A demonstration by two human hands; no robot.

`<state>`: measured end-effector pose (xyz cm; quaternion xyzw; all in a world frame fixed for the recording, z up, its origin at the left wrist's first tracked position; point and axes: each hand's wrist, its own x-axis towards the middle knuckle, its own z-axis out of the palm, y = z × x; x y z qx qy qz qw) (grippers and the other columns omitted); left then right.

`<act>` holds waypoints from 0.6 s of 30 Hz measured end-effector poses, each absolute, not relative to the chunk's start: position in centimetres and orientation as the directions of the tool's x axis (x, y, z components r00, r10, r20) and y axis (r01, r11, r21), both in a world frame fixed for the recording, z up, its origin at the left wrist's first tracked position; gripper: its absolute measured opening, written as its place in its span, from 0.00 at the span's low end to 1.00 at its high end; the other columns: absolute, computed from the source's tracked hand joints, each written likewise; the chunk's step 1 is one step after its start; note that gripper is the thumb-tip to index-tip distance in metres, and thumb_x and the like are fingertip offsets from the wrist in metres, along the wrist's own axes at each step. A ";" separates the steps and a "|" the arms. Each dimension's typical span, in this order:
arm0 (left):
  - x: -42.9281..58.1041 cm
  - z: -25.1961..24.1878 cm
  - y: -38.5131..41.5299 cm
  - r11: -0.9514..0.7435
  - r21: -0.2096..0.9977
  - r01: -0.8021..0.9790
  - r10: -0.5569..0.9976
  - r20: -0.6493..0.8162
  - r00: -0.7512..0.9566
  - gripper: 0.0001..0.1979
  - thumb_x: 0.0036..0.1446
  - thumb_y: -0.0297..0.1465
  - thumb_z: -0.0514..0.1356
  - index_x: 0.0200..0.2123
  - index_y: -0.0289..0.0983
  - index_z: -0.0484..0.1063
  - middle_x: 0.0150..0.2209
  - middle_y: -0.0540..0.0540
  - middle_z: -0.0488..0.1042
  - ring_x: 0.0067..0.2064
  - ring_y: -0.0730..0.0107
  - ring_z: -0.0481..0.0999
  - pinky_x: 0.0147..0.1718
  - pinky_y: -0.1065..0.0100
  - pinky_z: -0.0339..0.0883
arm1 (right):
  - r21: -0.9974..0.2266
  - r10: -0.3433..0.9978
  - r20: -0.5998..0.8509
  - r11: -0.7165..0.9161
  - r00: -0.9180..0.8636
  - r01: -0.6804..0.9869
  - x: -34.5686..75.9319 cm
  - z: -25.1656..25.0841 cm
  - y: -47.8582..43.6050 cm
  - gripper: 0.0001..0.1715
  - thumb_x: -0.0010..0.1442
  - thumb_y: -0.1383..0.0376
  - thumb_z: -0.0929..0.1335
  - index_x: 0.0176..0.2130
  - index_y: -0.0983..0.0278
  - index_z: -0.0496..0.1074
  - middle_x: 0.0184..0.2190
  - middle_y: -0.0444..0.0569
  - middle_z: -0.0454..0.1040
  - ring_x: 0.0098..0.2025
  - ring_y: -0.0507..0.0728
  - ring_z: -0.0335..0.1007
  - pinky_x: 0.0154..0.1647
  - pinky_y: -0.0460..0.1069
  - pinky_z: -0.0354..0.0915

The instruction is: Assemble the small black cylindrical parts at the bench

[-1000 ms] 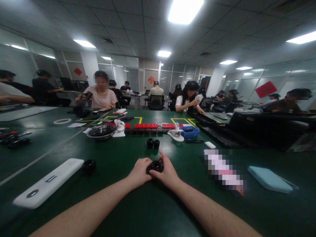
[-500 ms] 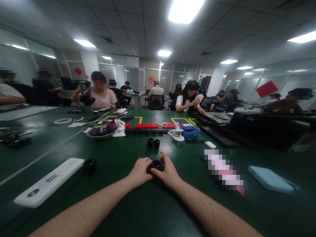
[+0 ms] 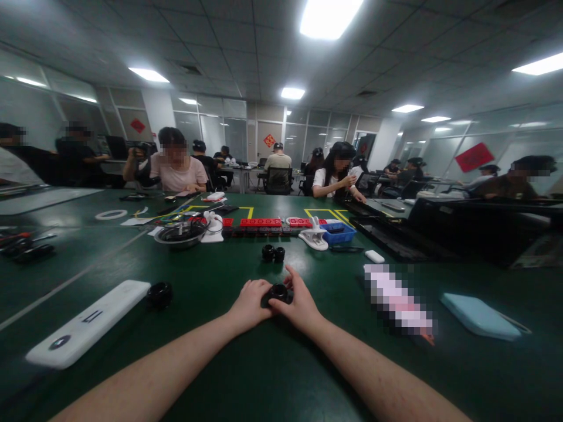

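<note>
Both hands meet around a small black ring-shaped part (image 3: 278, 292) at the middle of the green table (image 3: 246, 375). My left hand (image 3: 251, 303) is closed on its left side, fingers curled. My right hand (image 3: 302, 299) grips it from the right, thumb across the near side and index finger raised. Much of the part is hidden by the fingers. Just beyond them stand two black round pieces (image 3: 273, 254), side by side. A larger black round piece (image 3: 159, 295) lies to the left, against the end of a long white device (image 3: 90, 325).
Red-and-black blocks (image 3: 261, 225) form a row farther back, near a metal bowl (image 3: 180, 234), a white clip (image 3: 314, 235) and a blue basket (image 3: 338, 233). At right lie a light blue case (image 3: 481, 316) and a small white case (image 3: 375, 256). Co-workers sit across the table.
My hands and the black part stay almost in place. Across the table at left, the co-worker's raised hand and the dark object in it have shifted slightly.
</note>
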<state>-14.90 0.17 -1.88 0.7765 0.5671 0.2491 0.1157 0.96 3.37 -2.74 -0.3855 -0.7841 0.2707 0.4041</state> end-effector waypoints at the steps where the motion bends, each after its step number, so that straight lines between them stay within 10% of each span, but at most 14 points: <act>1: -14.9 -1.9 0.2 -0.329 0.462 0.823 0.939 0.254 0.233 0.16 0.44 0.36 0.60 0.38 0.38 0.67 0.41 0.46 0.68 0.45 0.59 0.66 0.47 0.58 0.56 | -0.733 0.825 0.430 0.556 -0.366 0.391 0.9 -2.8 3.4 0.45 0.42 0.63 0.71 0.56 0.61 0.49 0.39 0.47 0.64 0.41 0.56 0.63 0.46 0.54 0.60; 10: -14.8 -1.6 0.1 -0.329 0.456 0.827 0.939 0.246 0.238 0.18 0.45 0.40 0.59 0.39 0.37 0.67 0.41 0.45 0.68 0.44 0.59 0.66 0.47 0.57 0.56 | -0.793 0.784 0.406 0.558 -0.470 0.245 1.3 -2.6 3.1 0.41 0.47 0.72 0.63 0.57 0.59 0.44 0.45 0.49 0.64 0.46 0.54 0.62 0.50 0.54 0.57; 18: -14.8 -1.7 0.2 -0.315 0.462 0.829 0.944 0.240 0.226 0.16 0.43 0.34 0.60 0.38 0.38 0.67 0.42 0.45 0.68 0.45 0.58 0.66 0.47 0.58 0.55 | -0.750 0.840 0.389 0.527 -0.378 0.400 0.8 -2.5 3.2 0.44 0.42 0.62 0.70 0.55 0.64 0.50 0.40 0.49 0.64 0.42 0.57 0.62 0.47 0.55 0.59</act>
